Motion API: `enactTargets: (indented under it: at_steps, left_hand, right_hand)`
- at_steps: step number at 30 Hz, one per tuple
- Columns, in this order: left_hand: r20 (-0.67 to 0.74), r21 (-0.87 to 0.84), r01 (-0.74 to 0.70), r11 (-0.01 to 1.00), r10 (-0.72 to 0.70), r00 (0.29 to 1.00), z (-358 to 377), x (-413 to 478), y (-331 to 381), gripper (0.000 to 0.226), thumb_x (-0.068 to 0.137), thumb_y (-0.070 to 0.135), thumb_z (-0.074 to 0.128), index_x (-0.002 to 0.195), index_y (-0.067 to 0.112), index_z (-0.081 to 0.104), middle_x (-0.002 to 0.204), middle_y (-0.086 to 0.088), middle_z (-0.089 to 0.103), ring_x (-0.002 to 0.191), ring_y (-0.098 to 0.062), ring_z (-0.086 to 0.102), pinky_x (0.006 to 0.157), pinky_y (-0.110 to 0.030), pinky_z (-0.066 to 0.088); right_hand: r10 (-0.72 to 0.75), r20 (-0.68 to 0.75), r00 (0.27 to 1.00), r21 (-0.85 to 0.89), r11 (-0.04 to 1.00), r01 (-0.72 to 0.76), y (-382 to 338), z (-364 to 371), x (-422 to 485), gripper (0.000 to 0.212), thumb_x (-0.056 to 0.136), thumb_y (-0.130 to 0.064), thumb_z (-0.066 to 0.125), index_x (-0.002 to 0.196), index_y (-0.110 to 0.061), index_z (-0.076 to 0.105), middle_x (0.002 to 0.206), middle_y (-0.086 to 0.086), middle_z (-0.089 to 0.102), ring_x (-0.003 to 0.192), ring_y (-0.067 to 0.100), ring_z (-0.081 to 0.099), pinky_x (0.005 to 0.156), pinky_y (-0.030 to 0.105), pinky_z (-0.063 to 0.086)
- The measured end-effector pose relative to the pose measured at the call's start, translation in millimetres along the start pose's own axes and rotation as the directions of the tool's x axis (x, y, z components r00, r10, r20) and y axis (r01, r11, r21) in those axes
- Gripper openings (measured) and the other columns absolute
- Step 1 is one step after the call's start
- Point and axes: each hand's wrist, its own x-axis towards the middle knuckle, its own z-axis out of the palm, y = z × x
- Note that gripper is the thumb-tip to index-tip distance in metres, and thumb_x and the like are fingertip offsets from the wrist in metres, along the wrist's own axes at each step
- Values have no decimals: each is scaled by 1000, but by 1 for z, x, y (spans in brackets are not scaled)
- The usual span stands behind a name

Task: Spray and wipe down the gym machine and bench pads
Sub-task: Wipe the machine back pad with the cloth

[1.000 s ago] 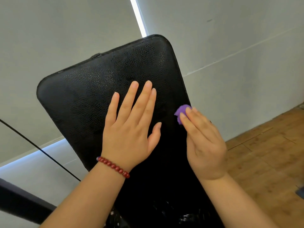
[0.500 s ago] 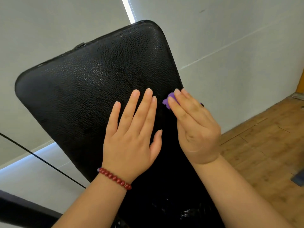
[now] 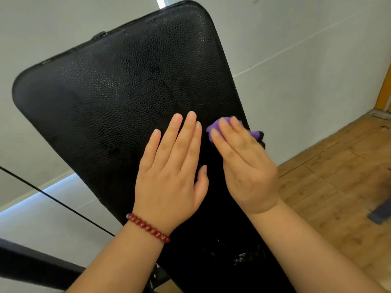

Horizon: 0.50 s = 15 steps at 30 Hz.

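A black textured bench pad point(image 3: 116, 92) tilts up in front of me and fills the middle of the view. My left hand point(image 3: 171, 172), with a red bead bracelet at the wrist, lies flat on the pad with its fingers straight. Right beside it, my right hand point(image 3: 247, 166) presses a small purple cloth point(image 3: 213, 129) against the pad near its right edge, fingers stretched out over the cloth. Purple cloth shows past the fingertips and at the hand's far side. My right thumb is hidden.
A grey-white wall stands behind the pad. Wooden floor point(image 3: 338, 176) lies to the right, with a dark blue object point(image 3: 380, 214) at the right edge. A thin black cable point(image 3: 53, 197) runs diagonally at the left. An orange frame point(image 3: 386, 87) shows at the far right.
My right hand has slid the purple cloth leftward across the pad, closer to my left hand. My left hand stays flat in place. The pad's top edge now sits higher in the view.
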Motion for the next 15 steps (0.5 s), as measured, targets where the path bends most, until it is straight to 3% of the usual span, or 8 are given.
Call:
enactTargets:
  at_steps: [5, 7, 11, 15]
  left_hand:
    - [22, -2, -21, 1000, 21, 1000, 0, -12, -3, 67, 93, 36, 49, 150, 5, 32, 158, -9, 26, 148, -24, 19, 121, -42, 12]
    - [22, 1, -20, 1000, 20, 1000, 0, -13, -3, 66, 93, 36, 49, 150, 5, 33, 158, -9, 26, 148, -24, 19, 121, -42, 13]
    - [26, 25, -9, 1000, 9, 1000, 0, -13, -1, 67, 93, 37, 47, 151, 6, 31, 159, -9, 24, 149, -23, 18, 121, -42, 12]
    - [23, 49, -10, 999, 9, 1000, 2, -14, 0, 67, 94, 37, 45, 151, 5, 30, 160, -9, 23, 149, -24, 18, 121, -43, 13]
  right_hand:
    - [71, 146, 987, 111, 990, -88, -16, -21, -25, 38, 101, -20, 49, 131, 3, 53, 142, 18, 47, 138, 31, 43, 115, 42, 34]
    - [50, 116, 992, 102, 993, -62, -10, -21, -12, 34, 100, -15, 48, 131, -2, 56, 140, 12, 50, 135, 28, 47, 112, 41, 36]
    - [61, 83, 995, -64, 996, -56, -3, -6, -5, 34, 98, -13, 54, 131, -18, 59, 143, 7, 50, 138, 29, 42, 115, 55, 25]
    - [88, 50, 995, 17, 996, -89, -1, -2, -29, 38, 95, 2, 56, 130, -11, 57, 140, 7, 51, 134, 27, 47, 113, 42, 34]
